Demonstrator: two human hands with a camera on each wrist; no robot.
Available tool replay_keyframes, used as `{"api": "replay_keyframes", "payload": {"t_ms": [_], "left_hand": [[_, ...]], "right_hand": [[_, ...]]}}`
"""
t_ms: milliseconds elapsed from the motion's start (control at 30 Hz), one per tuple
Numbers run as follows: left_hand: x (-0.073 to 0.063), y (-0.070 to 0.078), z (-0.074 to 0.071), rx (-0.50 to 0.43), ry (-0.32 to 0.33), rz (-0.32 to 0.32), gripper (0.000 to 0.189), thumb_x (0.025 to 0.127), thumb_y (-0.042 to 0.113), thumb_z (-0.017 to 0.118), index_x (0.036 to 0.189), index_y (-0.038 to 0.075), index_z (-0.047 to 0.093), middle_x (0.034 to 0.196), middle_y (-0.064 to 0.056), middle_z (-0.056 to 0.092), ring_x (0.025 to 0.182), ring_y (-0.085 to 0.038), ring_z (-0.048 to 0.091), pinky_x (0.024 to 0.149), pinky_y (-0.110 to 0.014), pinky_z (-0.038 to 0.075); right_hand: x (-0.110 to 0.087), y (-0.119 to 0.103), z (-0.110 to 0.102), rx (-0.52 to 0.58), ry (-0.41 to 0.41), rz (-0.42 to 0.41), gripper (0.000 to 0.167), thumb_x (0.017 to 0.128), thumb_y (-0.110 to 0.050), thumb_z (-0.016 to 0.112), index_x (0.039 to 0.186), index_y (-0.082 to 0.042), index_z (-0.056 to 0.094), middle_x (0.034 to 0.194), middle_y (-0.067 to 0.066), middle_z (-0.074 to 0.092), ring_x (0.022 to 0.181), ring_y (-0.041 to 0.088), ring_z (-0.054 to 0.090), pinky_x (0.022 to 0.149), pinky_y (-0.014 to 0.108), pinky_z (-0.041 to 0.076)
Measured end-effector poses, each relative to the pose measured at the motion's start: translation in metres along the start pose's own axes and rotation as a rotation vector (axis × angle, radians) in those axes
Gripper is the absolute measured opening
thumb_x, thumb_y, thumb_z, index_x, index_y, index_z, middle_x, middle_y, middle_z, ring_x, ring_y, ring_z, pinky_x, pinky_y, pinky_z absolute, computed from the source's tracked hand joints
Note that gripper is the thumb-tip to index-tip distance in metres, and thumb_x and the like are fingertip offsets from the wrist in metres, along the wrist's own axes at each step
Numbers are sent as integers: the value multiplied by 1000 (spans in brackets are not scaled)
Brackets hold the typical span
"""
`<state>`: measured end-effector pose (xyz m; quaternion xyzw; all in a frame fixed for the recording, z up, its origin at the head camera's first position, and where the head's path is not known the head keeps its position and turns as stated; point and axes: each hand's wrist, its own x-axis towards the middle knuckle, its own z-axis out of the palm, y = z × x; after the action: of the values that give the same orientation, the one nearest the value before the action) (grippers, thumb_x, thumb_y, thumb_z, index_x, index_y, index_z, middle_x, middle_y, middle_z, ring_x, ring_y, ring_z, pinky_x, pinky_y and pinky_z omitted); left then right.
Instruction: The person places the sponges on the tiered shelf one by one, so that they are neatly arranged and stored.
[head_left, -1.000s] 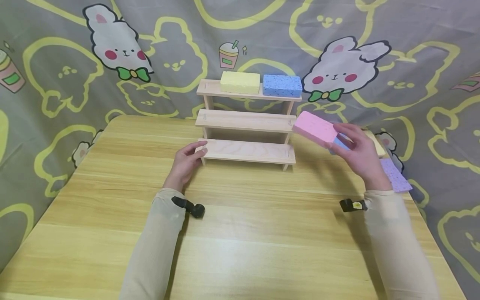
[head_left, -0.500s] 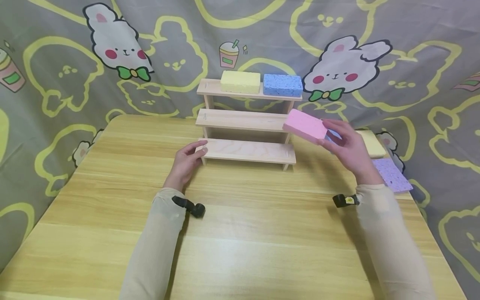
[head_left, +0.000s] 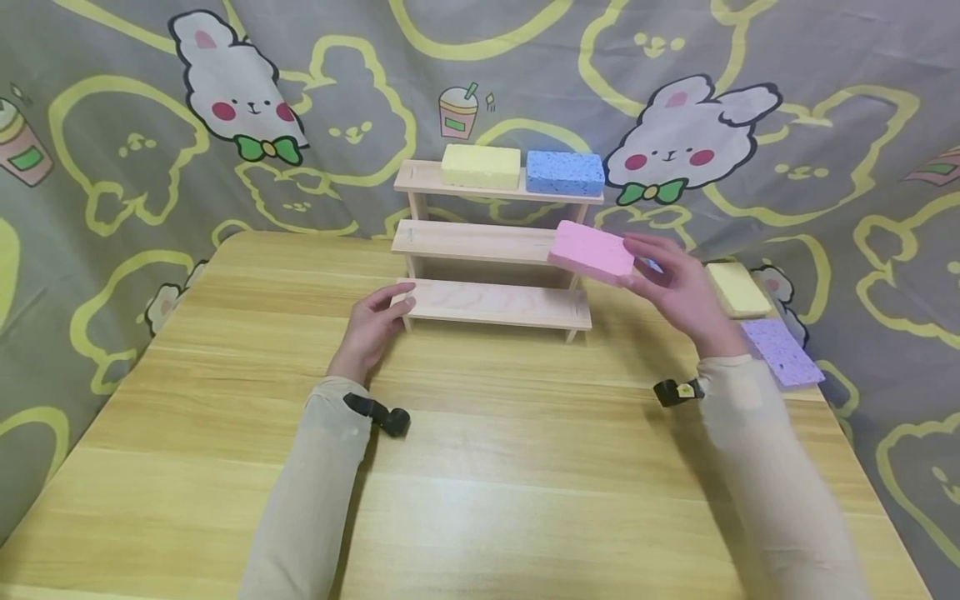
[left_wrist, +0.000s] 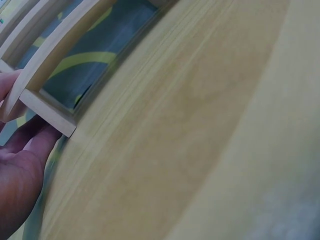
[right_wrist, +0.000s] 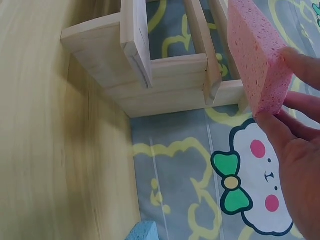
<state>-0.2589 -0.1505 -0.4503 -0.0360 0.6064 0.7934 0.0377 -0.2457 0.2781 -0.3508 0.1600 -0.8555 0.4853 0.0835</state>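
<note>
A three-tier wooden shelf [head_left: 491, 302] stands at the back of the table. My left hand [head_left: 367, 329] grips the left end of its lowest board, thumb and fingers on either side of the wood [left_wrist: 47, 112] in the left wrist view. With fingertips and thumb, my right hand [head_left: 678, 287] pinches a pink sponge [head_left: 592, 252] by its right end. The sponge is held up in front of the middle tier's right end, slightly tilted, and overlaps that board in the head view. On the top tier sit a yellow sponge [head_left: 481, 166] and a blue sponge [head_left: 565, 172], side by side.
Toward the table's right edge lie another yellow sponge [head_left: 737, 290] and a purple sponge [head_left: 782, 352]. A second blue sponge [right_wrist: 143, 231] is mostly hidden behind my right hand in the head view. A patterned grey curtain [head_left: 337, 83] hangs close behind the shelf.
My right hand has carried the pink sponge leftward, from beside the shelf to in front of the middle tier's right end. The left hand stays on the shelf.
</note>
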Motion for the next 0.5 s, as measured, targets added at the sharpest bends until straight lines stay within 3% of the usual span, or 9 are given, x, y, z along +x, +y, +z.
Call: {"api": "replay_keyframes", "payload": {"t_ms": [500], "left_hand": [[0,0,0,-13,9,-3,32,92,-3,65,125,-3,63,147,-9,46,115,-22,55,91,-29,53]], "right_hand": [[18,-9,16,61,-63,-42,48,89,3,69,135,2,56,142,10,47,132,26,43,106,29,40]]}}
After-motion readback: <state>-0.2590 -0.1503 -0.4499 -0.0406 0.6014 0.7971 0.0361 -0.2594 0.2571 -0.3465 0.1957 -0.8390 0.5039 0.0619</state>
